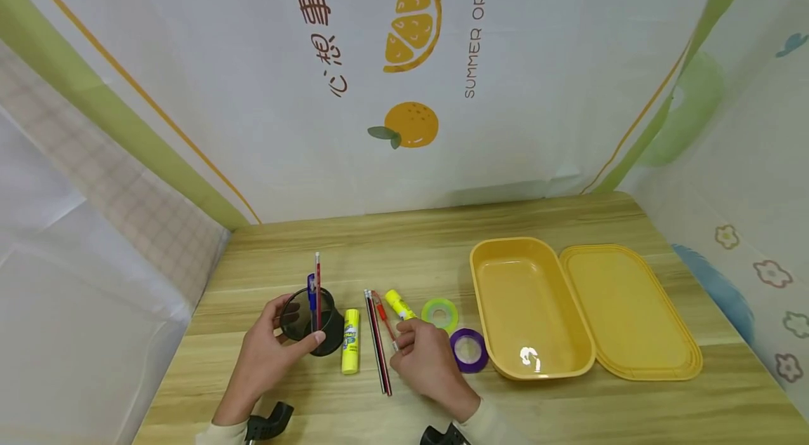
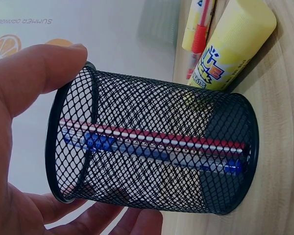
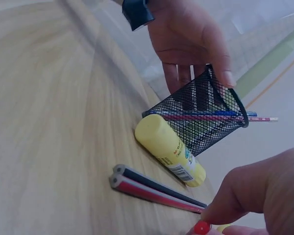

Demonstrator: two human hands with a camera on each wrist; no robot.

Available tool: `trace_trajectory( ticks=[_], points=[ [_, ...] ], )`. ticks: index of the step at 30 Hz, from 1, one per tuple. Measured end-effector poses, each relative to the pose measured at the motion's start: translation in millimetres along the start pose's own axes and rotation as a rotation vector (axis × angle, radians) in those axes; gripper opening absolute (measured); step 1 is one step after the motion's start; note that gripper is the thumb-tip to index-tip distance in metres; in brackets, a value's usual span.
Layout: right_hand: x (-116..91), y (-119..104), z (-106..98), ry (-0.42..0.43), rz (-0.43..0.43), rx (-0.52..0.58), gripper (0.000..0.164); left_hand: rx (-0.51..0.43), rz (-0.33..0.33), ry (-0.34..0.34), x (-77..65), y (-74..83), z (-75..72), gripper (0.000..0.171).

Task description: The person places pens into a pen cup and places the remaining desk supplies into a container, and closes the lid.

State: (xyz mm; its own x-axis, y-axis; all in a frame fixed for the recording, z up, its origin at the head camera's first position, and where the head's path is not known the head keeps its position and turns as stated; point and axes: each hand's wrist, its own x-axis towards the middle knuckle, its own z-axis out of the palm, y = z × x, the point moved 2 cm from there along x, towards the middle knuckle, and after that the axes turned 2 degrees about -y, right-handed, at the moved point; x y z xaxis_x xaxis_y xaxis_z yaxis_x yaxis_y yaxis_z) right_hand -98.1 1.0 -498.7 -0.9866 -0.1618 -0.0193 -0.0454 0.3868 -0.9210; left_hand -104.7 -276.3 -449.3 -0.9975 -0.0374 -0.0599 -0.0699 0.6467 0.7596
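Note:
My left hand [image 1: 262, 355] holds a black mesh pen cup [image 2: 152, 105] by its rim and side, thumb at the rim and fingers round the far side. Inside the cup stand a blue pen [image 1: 312, 288] and a red pencil [image 1: 318, 268], their tops above the rim. My right hand [image 1: 431, 362] pinches a red pen [image 1: 381, 309] at its near end; the red end [image 3: 202, 227] shows between thumb and fingers in the right wrist view. Left of that pen lie dark and red pencils [image 1: 377, 343] side by side. A yellow glue stick [image 1: 350, 342] lies next to the cup.
Another yellow glue stick [image 1: 397, 302] lies beyond the right hand. A green tape roll [image 1: 452, 316] and a purple tape roll [image 1: 484, 352] lie right of it. Farther right are a yellow box [image 1: 515, 283] and its lid [image 1: 632, 311]. A printed white cloth [image 1: 518, 115] hangs behind the table.

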Motion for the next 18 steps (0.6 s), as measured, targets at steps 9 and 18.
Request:
trace_trajectory(
  ticks=[9,18],
  points=[
    [2.9,0.1,-2.0,0.002,0.005,0.072,0.041,-0.018,-0.019,-0.017,-1.0,1.0,-1.3,0.094],
    [4.7,-4.5,-7.2,-0.015,-0.009,0.133,0.040,-0.008,-0.019,-0.021,-0.6,1.2,-0.7,0.094]
  ],
)
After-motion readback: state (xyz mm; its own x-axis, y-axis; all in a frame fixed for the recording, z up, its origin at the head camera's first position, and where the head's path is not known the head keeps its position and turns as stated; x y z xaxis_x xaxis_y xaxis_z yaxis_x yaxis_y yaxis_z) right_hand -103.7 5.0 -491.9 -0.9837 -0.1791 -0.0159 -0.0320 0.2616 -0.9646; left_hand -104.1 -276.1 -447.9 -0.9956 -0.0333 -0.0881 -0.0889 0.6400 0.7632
